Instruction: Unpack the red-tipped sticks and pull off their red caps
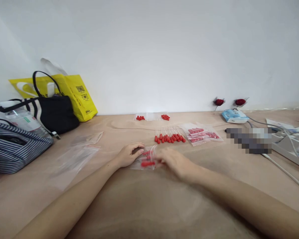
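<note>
A small clear zip bag with several red drop-shaped pieces lies on the table between my hands. My left hand rests at the bag's upper left side, thumb and index finger apart. At the bag's right end, by the zip strip, is my right hand, its fingers curled and smeared by motion. Whether they pinch anything I cannot tell. Just beyond lie several red-headed pieces with thin pale stems in a row. Right of them are filled zip bags in a pile.
Red pieces and more red pieces lie on clear plastic near the wall. Flat clear bags are at left, beside a striped bag, black bag and yellow bag. A blue-white packet and cables are right.
</note>
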### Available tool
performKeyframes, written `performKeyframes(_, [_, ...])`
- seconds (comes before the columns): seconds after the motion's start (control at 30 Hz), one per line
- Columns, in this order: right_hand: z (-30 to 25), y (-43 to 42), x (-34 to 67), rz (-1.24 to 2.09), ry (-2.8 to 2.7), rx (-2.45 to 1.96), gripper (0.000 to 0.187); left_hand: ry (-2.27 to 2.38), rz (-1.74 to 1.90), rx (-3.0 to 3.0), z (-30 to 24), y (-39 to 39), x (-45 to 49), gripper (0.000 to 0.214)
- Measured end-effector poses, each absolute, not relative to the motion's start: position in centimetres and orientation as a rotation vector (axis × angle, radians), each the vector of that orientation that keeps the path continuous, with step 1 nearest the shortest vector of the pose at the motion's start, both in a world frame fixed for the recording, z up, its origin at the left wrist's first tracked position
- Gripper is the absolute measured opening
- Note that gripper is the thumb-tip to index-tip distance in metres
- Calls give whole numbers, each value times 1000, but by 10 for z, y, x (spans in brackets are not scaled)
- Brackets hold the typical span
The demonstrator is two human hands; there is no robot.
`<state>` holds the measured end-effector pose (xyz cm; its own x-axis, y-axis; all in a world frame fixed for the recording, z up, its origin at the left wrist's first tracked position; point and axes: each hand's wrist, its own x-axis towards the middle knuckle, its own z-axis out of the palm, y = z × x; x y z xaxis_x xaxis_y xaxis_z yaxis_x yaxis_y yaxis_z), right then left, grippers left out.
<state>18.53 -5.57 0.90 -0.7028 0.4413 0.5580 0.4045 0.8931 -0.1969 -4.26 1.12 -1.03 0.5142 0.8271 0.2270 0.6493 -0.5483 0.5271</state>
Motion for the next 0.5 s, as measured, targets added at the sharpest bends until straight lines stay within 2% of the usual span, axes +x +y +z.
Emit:
performKeyframes(0.07, [12,-35,203,-1,-2271,-791,29,1223,649,2380,-10,11,-43,29])
performKeyframes(0.17, [13,4,228,-102,-2188,-949,26,1227,644,2367,-10,10,-43,30])
performKeyframes(0.23, [9,27,237,-112,-2209,-996,25,1236,637,2359,-10,10,-43,30])
performKeyframes(0.37, [-5,55,240,-136,-2338,-1167,40,1239,629,2365,-9,10,-43,29])
performKeyframes(0.5, [-15,61,233,-133,-2410,-1218,40,1243,620,2363,-10,10,-44,29])
